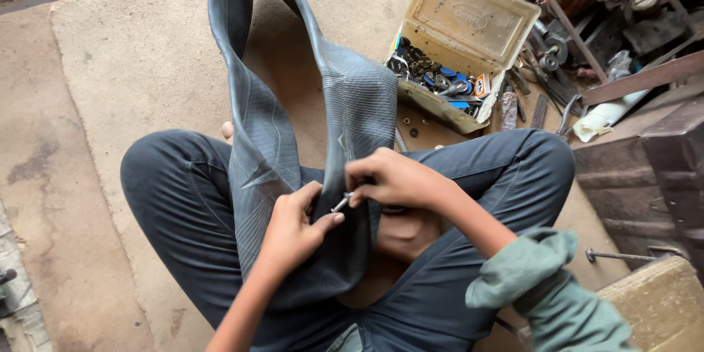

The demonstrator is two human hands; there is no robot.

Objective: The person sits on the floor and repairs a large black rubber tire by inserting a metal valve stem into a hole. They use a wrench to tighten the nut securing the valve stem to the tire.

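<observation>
A large black rubber inner tube [293, 117] is draped over my crossed legs in dark trousers and runs up to the top of the view. My left hand [293, 231] pinches a fold of the tube near my lap. My right hand [392, 176] grips a small metal valve stem [341, 202] that sticks out of the rubber between the two hands. The hands almost touch at the valve.
An open beige metal toolbox [458, 44] with small parts and blue pieces lies on the ground ahead at the right. Metal bars, files and scrap [557, 59] crowd the far right. A wooden block [660, 301] with a bolt sits at lower right. The concrete floor [110, 73] spreads left.
</observation>
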